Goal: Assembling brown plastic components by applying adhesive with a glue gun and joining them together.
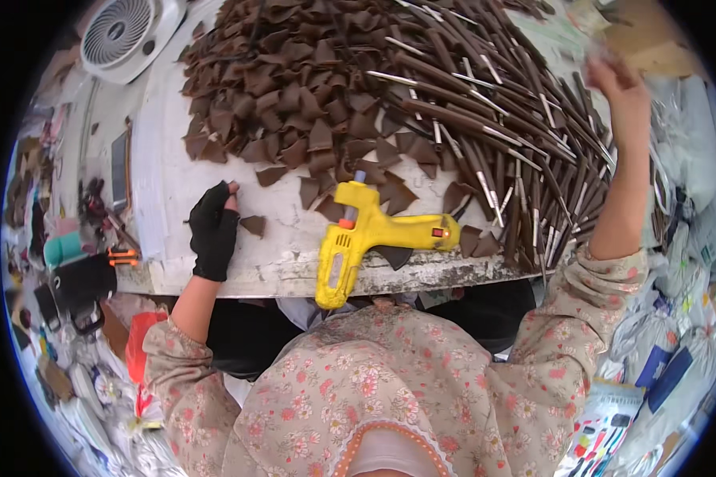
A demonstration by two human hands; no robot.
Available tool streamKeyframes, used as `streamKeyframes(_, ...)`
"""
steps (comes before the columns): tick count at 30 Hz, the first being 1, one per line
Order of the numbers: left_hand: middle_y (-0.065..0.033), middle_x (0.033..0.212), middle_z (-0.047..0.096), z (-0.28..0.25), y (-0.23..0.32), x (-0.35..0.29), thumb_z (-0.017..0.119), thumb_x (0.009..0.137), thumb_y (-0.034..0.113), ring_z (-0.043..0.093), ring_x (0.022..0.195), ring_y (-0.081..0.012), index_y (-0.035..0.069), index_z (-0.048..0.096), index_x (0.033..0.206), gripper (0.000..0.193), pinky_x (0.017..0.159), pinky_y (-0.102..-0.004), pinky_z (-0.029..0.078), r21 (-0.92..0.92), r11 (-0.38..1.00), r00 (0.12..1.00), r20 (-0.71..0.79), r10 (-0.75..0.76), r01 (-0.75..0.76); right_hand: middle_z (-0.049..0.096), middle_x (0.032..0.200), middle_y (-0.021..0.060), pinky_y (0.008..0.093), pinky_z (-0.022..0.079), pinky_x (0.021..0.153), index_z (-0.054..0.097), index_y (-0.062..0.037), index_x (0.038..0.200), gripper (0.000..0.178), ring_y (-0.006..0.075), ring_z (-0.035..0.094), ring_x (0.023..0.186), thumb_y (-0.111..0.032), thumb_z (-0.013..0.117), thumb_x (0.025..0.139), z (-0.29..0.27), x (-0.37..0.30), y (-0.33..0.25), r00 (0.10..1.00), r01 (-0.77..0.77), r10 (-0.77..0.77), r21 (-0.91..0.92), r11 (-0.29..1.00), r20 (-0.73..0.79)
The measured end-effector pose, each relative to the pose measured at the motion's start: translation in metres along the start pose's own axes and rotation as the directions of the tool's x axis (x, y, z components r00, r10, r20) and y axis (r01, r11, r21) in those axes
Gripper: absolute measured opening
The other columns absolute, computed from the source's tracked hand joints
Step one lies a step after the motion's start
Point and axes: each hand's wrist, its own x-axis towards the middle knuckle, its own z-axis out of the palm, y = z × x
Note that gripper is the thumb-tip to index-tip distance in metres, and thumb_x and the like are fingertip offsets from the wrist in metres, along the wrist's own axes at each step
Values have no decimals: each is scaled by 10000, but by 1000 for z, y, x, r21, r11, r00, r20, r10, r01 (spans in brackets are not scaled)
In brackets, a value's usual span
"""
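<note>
My left hand (213,230), in a black fingerless glove, rests on the white table with its fingers curled in and nothing visible in them. Beside it lies a small curled brown piece (252,226). My right hand (617,78), bare, is raised at the far right, past the brown sticks; its fingers are smeared by motion. A yellow glue gun (356,230) lies at the table's front edge, with a glue stick (359,176) poking out of it. Neither hand touches the gun. Behind it spreads a heap of curled brown pieces (286,103).
Long brown sticks (493,119), some with white ends, are piled at the right. A white fan (119,36) stands at the far left of the table (167,191). Stuffed plastic bags (684,143) crowd the right side. Orange-handled scissors (123,257) sit at the left edge.
</note>
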Motion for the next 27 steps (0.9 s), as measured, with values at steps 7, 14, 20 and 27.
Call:
streamKeyframes(7,-81,997,632,-11,-35,-8,525,862,64,570,914,-145,-9,604,1040,208,837,-281,433,69,998,999,-46,17,-14,641,921,137,273,493,685,570,-2,1106,347,170,616,795,-173,630,810,20,-1,-62,944,56,176,-659,750,281)
streamKeyframes(14,-96,990,630,-3,-36,2,504,882,49,573,931,-169,-29,599,1031,194,857,-290,431,46,997,998,20,-62,61,654,926,125,302,491,723,654,-90,1027,411,202,624,781,-367,677,724,-5,-19,65,879,-29,360,-719,694,312)
streamKeyframes(20,-115,1013,624,-2,-36,-1,494,884,33,574,949,-178,-36,582,1056,205,867,-290,436,7,997,997,21,-76,76,663,844,128,348,496,758,662,-80,949,353,255,640,799,-348,619,725,8,-15,78,816,-140,515,-774,618,263)
streamKeyframes(27,-110,1008,623,-1,-27,2,494,884,43,573,945,-181,-36,582,1058,211,868,-292,430,33,999,998,38,-43,42,659,844,129,341,503,702,637,-76,996,300,219,647,696,-205,579,732,-14,-7,48,979,-94,193,-693,715,66)
